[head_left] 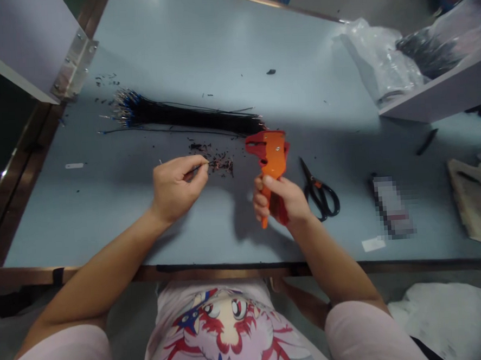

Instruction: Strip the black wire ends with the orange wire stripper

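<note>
Between thumb and forefinger, my left hand [179, 185] pinches a thin black wire [192, 171]; most of it is hidden by the hand. My right hand [280, 198] is wrapped around the handles of an orange and red wire stripper [275, 155], its jaws pointing up and to the left. A gap separates the wire's tip from the stripper. Behind both hands lies a long bundle of black wires [196, 116], with blue and metal ends at the left. Small scraps of insulation and copper [222, 165] are scattered just beyond my left fingertips.
Black-handled scissors [323, 196] lie right of my right hand. Farther right are a pixelated object [392, 206], a white label [374, 244] and a box [476, 203]. Clear plastic bags [383, 60] sit at the back right. Panels stand at both sides of the blue table [117, 231].
</note>
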Demonstrator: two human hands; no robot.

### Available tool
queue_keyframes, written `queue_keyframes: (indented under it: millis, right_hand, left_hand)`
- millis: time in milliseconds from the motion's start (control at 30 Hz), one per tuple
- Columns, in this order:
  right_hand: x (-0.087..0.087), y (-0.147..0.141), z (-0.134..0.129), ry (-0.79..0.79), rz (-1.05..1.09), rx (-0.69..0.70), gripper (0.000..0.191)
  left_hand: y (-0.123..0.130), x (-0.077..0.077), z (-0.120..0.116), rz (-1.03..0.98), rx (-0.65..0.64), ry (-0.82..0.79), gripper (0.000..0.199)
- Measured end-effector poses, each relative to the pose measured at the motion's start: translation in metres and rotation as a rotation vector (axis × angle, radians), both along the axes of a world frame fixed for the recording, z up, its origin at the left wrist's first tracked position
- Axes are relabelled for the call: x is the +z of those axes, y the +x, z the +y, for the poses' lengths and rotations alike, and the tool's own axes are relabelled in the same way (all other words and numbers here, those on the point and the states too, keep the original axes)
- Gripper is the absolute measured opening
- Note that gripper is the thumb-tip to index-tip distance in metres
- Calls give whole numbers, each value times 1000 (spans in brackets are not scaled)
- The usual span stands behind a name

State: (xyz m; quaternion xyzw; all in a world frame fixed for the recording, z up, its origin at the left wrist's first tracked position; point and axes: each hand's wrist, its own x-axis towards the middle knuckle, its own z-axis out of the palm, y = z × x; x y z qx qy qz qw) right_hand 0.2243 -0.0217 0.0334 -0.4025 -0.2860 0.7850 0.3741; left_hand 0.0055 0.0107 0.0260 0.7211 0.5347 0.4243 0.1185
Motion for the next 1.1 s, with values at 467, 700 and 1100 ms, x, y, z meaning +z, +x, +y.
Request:
queue_keyframes:
  millis: [467, 700, 1100]
  right_hand:
    - [-2, 0, -2, 121, -122, 182, 31]
    - [-1, -1, -5, 86, -88, 206, 29]
    - [-4, -6, -10, 51, 24, 314, 32]
  left_hand:
    - [1, -3, 1, -32, -17, 4, 12]
    - [1, -3, 0, -4, -16, 24, 12]
    - [5, -4, -4, -46, -88, 5, 10]
